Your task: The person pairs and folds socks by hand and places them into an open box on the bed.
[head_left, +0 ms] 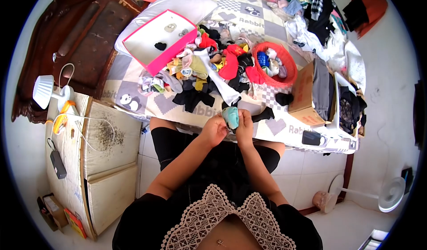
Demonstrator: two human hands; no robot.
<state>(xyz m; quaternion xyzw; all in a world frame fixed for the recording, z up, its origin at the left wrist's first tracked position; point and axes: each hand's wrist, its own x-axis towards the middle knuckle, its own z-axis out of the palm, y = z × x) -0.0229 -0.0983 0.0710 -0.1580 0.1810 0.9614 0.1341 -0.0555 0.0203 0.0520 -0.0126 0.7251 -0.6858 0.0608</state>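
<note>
A small bundled turquoise sock [231,117] with a dark patterned edge is held between my two hands, above my lap at the bed's near edge. My left hand [215,129] grips its left side with bent fingers. On its right side, my right hand [244,125] is closed with the thumb up. Just beyond the hands, a long white sock with a dark toe [218,79] lies on a pile of mixed socks [193,94]. A dark sock [263,114] rests to the right of my right hand.
On the bed [164,110] are a pink-edged white box [167,63] with a few items, a red round basket [291,68] with rolled socks, a cardboard box [302,94] of dark clothes and a black phone [311,138]. A wooden cabinet [111,196] stands left; a fan [391,193] stands right.
</note>
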